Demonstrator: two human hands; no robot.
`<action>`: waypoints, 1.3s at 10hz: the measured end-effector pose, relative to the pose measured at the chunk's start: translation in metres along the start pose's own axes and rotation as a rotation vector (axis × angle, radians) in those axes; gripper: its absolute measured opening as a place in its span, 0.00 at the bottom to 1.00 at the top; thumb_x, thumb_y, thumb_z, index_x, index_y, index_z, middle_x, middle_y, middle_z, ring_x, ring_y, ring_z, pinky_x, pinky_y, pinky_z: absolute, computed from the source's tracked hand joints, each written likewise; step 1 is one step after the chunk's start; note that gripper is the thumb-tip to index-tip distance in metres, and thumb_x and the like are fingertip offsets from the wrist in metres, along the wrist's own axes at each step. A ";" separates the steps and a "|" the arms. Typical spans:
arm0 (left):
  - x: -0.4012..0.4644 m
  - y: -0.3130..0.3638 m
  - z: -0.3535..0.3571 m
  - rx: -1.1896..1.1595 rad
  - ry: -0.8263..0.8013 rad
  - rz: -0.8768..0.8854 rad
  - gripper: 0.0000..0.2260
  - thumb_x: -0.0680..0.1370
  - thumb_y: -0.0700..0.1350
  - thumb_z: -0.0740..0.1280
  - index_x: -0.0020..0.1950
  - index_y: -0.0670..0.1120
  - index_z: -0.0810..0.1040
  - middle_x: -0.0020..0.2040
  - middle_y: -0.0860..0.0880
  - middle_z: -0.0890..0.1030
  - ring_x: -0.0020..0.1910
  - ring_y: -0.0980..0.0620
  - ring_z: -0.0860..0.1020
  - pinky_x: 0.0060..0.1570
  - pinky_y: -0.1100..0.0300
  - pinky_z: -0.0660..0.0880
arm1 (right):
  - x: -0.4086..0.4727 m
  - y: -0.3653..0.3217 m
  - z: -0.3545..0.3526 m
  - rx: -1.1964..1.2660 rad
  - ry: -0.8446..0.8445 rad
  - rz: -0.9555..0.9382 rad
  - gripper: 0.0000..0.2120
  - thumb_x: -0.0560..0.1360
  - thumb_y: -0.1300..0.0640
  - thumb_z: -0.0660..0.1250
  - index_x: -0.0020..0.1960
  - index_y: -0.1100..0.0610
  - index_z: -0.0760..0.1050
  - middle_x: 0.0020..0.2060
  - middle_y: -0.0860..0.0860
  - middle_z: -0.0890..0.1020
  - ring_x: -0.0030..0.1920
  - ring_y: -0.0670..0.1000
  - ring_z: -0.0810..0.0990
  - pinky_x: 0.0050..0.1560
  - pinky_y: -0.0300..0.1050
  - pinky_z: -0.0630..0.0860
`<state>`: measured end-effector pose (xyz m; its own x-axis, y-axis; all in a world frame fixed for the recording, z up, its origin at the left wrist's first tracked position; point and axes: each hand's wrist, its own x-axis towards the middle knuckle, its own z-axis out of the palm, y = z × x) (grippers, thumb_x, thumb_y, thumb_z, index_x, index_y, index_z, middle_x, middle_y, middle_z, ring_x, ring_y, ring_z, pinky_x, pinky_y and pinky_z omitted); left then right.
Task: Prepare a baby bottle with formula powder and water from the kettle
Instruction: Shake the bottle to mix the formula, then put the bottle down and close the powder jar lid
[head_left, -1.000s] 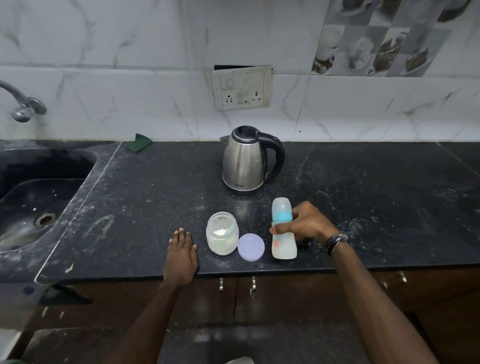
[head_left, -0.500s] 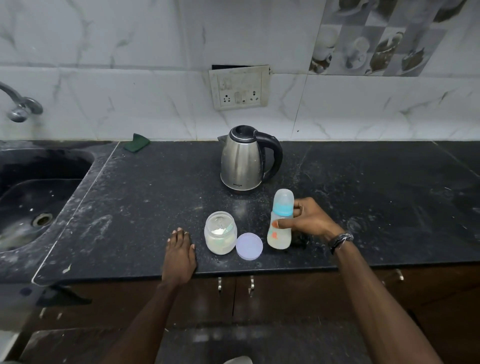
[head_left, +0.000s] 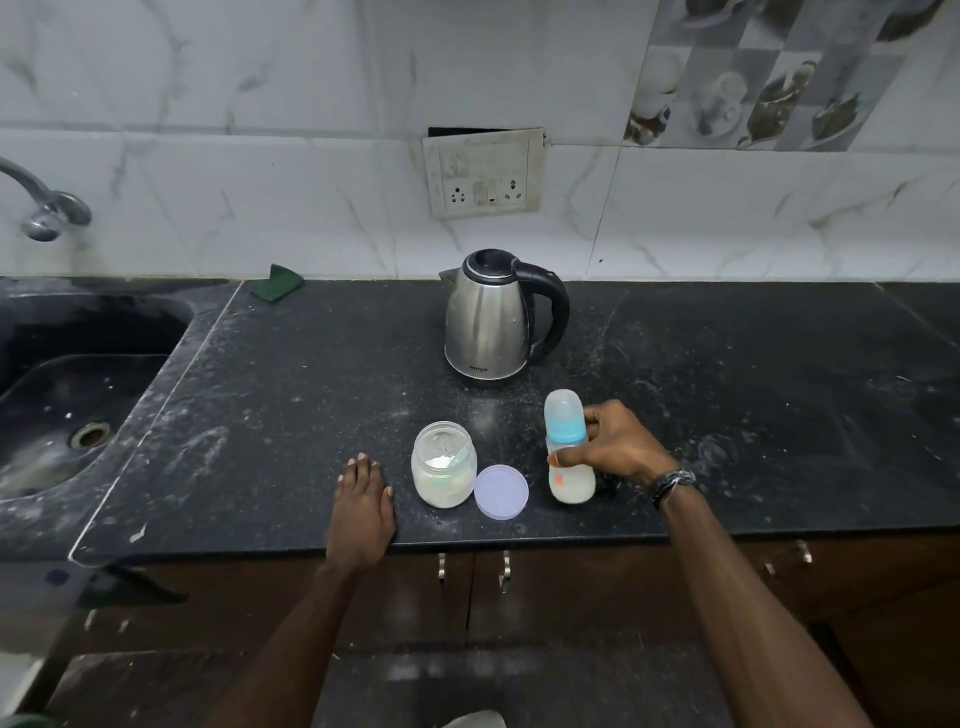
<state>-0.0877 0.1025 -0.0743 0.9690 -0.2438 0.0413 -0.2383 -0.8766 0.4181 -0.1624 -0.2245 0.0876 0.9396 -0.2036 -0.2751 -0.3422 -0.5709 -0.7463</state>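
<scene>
Kettle (head_left: 491, 317), centre of frame: small brand mark low on the steel body, reads roughly "MILTON", letters barely resolved. Baby bottle (head_left: 569, 457), lower centre: orange print, illegible. No other readable text.

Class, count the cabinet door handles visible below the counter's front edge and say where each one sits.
4. Two handles flank the door seam below the lilac lid; two more sit at the right. Blurry pale marks at lower left may be further handles.

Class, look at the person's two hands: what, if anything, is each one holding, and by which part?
The right hand grips the baby bottle around its middle, just below the blue collar. The left hand holds nothing; it rests flat on the counter.
</scene>
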 end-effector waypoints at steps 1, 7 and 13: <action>0.000 0.000 0.000 -0.001 0.000 -0.002 0.22 0.83 0.44 0.55 0.75 0.36 0.63 0.78 0.37 0.59 0.79 0.40 0.55 0.78 0.48 0.50 | 0.001 0.002 0.001 0.160 -0.074 -0.012 0.18 0.65 0.61 0.81 0.53 0.57 0.82 0.48 0.52 0.87 0.50 0.50 0.86 0.52 0.47 0.82; -0.003 0.003 -0.004 -0.008 0.009 0.006 0.22 0.84 0.44 0.55 0.76 0.36 0.62 0.78 0.37 0.59 0.79 0.41 0.55 0.78 0.49 0.49 | 0.052 -0.021 0.020 0.045 0.365 -0.063 0.27 0.64 0.55 0.82 0.60 0.59 0.79 0.56 0.56 0.84 0.56 0.56 0.82 0.59 0.55 0.78; -0.002 0.000 -0.004 -0.049 0.022 0.023 0.22 0.84 0.44 0.56 0.76 0.37 0.62 0.79 0.38 0.58 0.79 0.41 0.53 0.78 0.51 0.47 | 0.133 -0.030 0.052 0.007 0.395 0.053 0.31 0.67 0.54 0.80 0.66 0.62 0.74 0.62 0.60 0.79 0.63 0.60 0.77 0.64 0.55 0.75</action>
<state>-0.0896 0.1049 -0.0709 0.9647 -0.2536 0.0710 -0.2572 -0.8495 0.4606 -0.0278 -0.1928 0.0415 0.8499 -0.5235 -0.0605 -0.3893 -0.5462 -0.7417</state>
